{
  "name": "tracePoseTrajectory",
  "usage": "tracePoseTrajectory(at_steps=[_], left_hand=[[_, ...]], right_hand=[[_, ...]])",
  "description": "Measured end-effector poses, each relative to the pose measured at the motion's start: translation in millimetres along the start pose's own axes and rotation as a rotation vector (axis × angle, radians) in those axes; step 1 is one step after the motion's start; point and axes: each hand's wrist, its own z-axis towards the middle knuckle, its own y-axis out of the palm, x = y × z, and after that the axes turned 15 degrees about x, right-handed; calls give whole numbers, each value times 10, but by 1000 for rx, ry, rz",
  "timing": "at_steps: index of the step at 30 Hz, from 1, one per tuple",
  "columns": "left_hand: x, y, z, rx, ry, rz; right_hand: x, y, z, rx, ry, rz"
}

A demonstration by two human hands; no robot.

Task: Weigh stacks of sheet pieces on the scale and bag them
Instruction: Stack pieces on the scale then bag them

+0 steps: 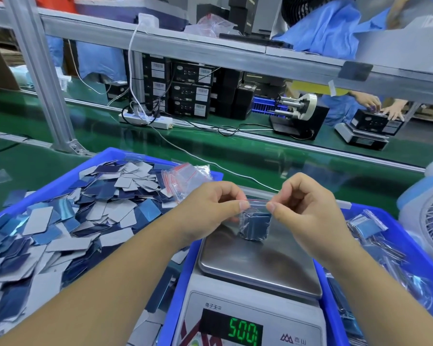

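Observation:
Over the steel pan of the scale (pixel 258 265), a small clear zip bag (pixel 255 224) filled with a stack of blue sheet pieces hangs between my hands. My left hand (pixel 215 208) pinches the bag's red-lined top edge from the left, and my right hand (pixel 303 208) pinches it from the right. The bag's bottom is at the pan's far part; I cannot tell whether it touches. The display reads about 500. Loose blue and grey sheet pieces (pixel 60 228) fill the blue bin (pixel 115 153) on the left. A bundle of empty zip bags (pixel 185 181) lies in that bin.
A second blue bin (pixel 410 248) on the right holds filled bags (pixel 365 226). A small fan (pixel 430 221) stands at the far right. Beyond lies a green conveyor (pixel 260 151) with a power strip, cables, black boxes, and another person's hands at a second scale (pixel 363 136).

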Motion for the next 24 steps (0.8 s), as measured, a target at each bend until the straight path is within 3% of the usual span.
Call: tracePoseTrajectory(at_steps=[24], left_hand=[[-48,86,-23,41,133,58]], right_hand=[[-58,97,-48,-24,21,99]])
